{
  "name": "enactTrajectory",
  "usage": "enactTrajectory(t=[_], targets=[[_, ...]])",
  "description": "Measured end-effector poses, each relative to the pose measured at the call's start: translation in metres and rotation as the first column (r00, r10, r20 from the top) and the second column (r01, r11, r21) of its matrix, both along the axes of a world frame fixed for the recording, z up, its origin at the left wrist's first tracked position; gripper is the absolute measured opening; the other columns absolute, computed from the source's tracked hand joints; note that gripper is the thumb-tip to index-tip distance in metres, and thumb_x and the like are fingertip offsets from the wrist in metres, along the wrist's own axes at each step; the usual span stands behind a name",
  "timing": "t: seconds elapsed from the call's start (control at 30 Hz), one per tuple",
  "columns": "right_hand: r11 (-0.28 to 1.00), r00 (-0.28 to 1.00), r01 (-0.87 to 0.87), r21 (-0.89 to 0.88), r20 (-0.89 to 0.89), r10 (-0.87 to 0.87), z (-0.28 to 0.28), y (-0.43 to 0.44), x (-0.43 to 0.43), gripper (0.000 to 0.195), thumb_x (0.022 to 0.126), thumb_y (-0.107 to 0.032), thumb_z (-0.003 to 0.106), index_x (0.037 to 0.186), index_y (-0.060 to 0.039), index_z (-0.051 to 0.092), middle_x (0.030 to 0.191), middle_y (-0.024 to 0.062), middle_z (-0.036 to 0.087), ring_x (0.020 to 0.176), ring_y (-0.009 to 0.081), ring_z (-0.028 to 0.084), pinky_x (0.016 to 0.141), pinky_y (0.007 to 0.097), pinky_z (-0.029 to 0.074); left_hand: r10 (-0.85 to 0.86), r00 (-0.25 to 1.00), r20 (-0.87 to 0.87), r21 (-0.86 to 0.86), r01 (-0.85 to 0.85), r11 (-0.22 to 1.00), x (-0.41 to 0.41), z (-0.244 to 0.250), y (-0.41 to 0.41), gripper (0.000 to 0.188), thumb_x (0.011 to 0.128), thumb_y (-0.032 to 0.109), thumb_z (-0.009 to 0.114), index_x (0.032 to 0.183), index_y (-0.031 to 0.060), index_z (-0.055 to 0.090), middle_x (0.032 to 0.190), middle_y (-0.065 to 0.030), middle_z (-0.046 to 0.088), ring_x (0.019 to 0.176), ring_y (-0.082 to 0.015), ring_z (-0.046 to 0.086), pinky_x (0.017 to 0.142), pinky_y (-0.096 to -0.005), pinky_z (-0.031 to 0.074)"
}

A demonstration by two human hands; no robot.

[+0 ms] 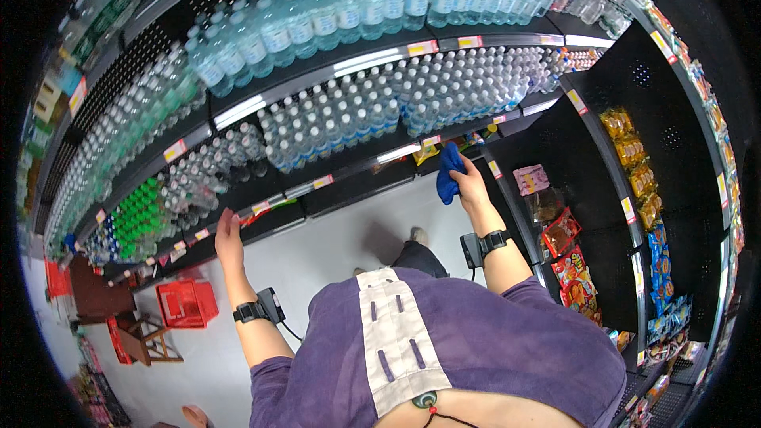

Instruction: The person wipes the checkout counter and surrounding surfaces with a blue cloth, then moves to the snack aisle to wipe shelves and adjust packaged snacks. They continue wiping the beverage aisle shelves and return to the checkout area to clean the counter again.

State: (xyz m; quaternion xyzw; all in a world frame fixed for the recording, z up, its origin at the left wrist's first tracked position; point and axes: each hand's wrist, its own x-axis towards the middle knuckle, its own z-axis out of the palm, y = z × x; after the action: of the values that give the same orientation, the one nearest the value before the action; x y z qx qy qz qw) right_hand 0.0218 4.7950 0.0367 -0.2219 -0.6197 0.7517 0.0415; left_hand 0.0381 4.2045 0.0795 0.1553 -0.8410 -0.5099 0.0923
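My right hand (469,182) is closed on a folded blue cloth (450,173), near the edge of a lower shelf in the corner where two shelf runs meet. My left hand (229,236) is at the front edge of the lower bottle shelf (273,202), its fingers up and nothing seen in it. Whether it touches the edge I cannot tell. Beyond my hands stand rows of clear water bottles (333,131) with white caps, and larger bluish bottles (321,24) on the shelf above. Green-capped bottles (137,214) stand to the left of my left hand.
On the right, a black shelf unit (594,172) holds snack packets (574,279) and yellow packets (633,160). A red basket (187,303) and a wooden folding stool (148,339) are on the floor at the left. A yellow packet (425,153) lies low behind the blue cloth.
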Motion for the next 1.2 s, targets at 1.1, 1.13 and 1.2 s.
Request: enactTrajectory(t=[1.1,1.13,1.2], targets=[[0.046,0.896,0.326,0.944,-0.324,0.302,0.042,0.303,-0.341,0.060,0.085,-0.003,0.059,0.142,-0.0212,0.058,0.150,0.0099,0.050,0.133,0.0349,0.051,0.113,0.0443,0.044,-0.498,0.831,-0.247,-0.650,0.239,0.721,-0.377,0.054,0.449,0.018,0.094,0.004,0.063,0.105,0.0053,0.077,0.118,-0.0093,0.075,0.110,-0.0294,0.071,0.095,-0.0412,0.056],[0.095,0.926,0.289,0.952,-0.304,0.226,0.040,0.317,-0.344,0.063,0.083,0.000,0.059,0.143,-0.0211,0.057,0.150,0.0105,0.050,0.133,0.0359,0.050,0.114,0.0444,0.043,-0.498,0.837,-0.226,-0.649,0.252,0.718,-0.378,0.058,0.451,0.018,0.094,0.005,0.063,0.105,0.0051,0.077,0.117,-0.0091,0.075,0.110,-0.0289,0.071,0.094,-0.0406,0.057],[0.225,0.964,0.214,0.950,-0.243,0.109,0.047,0.328,-0.343,0.071,0.079,0.007,0.060,0.143,-0.0208,0.057,0.151,0.0117,0.049,0.134,0.0380,0.049,0.114,0.0446,0.043,-0.516,0.826,-0.225,-0.665,0.257,0.702,-0.380,0.059,0.446,0.018,0.093,0.006,0.065,0.106,0.0054,0.078,0.116,-0.0084,0.076,0.107,-0.0274,0.072,0.091,-0.0384,0.058]])
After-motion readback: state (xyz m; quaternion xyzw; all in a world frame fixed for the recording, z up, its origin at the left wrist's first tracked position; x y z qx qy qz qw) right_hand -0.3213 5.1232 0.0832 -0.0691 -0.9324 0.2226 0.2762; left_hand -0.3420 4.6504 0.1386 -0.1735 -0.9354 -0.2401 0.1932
